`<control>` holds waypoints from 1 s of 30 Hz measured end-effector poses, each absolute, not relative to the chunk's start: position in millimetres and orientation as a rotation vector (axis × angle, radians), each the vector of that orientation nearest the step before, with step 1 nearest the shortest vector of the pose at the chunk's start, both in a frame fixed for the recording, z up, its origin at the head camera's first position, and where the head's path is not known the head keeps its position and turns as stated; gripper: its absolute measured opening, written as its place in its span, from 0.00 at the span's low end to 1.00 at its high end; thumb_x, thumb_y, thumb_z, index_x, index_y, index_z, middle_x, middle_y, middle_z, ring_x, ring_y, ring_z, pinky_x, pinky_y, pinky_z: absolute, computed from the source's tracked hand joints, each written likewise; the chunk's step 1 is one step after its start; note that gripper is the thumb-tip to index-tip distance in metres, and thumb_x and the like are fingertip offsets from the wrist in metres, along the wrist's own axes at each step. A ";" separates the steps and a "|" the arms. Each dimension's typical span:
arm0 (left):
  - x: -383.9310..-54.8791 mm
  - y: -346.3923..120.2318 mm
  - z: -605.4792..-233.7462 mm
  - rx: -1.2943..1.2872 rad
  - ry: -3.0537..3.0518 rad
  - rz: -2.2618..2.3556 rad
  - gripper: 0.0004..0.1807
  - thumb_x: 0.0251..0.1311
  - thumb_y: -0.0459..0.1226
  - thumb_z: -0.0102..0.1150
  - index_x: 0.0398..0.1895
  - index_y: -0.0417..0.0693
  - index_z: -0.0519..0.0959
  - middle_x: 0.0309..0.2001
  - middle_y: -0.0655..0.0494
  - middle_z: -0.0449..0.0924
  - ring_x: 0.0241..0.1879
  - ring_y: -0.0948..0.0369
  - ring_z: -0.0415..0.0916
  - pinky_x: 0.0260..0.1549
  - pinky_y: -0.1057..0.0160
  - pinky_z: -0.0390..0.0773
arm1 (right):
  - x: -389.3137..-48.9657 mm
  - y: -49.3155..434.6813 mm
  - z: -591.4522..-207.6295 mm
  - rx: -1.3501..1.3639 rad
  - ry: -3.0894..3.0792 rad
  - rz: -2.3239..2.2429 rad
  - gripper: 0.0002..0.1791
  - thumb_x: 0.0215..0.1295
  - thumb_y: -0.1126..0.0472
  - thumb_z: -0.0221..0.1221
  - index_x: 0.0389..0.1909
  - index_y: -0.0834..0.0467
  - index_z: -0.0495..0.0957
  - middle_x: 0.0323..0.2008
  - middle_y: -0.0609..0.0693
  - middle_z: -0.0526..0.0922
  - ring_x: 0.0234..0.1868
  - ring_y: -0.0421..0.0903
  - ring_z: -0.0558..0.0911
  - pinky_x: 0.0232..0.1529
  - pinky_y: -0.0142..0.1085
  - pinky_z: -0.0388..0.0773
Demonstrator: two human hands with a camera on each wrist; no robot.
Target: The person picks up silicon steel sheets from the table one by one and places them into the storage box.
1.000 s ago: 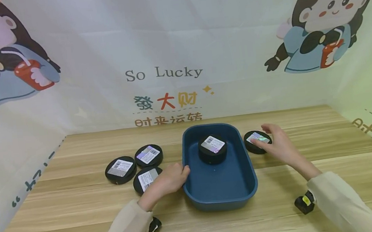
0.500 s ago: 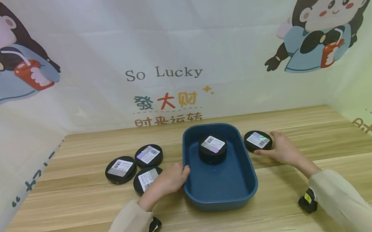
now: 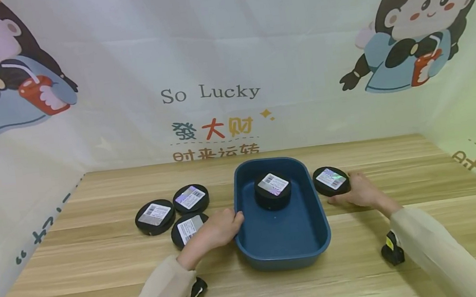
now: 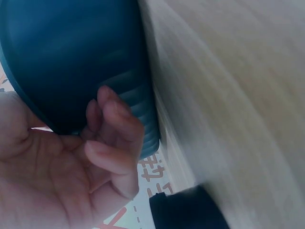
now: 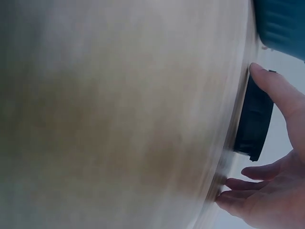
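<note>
Head: disc (image 3: 331, 181) flat on tabletop (image 3: 346, 283), just right of the blue bin (image 3: 281, 241); round, black, low-sided, white barcode label with a greenish-violet sheen. My right hand (image 3: 357, 191) is beside its near right edge. My left hand (image 3: 216, 229) pinches the bin's left rim. Three similar discs (image 3: 155, 217) at left; an inner disc (image 3: 273, 197) sits in the bin.

Left wrist: fingers curled by the bin's ribbed outer wall.

Right wrist: disc edge-on, dark; my thumb overlaps it, fingers apart. Contact: cannot tell.
</note>
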State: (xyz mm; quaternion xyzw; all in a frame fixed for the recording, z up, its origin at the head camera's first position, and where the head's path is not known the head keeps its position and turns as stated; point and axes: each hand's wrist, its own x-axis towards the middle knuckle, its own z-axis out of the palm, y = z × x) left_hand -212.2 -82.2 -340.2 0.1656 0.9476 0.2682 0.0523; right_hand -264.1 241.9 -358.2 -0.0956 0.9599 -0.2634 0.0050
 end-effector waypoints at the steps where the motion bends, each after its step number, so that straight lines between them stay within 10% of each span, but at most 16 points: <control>1: -212.0 -82.1 -339.9 0.502 2.879 0.818 0.20 0.63 0.37 0.36 0.11 0.46 0.64 0.14 0.54 0.65 0.17 0.59 0.65 0.19 0.64 0.64 | -264.5 241.5 -358.3 -0.285 2.998 -0.822 0.37 0.42 0.52 0.66 0.41 0.79 0.64 0.35 0.68 0.71 0.35 0.56 0.73 0.37 0.45 0.70; 30: -212.7 -82.4 -340.4 0.491 2.880 0.816 0.20 0.63 0.37 0.36 0.11 0.46 0.65 0.14 0.53 0.65 0.16 0.59 0.65 0.19 0.64 0.64 | -273.1 232.0 -361.3 -0.174 2.974 -0.774 0.46 0.47 0.49 0.62 0.52 0.81 0.53 0.44 0.74 0.64 0.45 0.64 0.66 0.45 0.51 0.65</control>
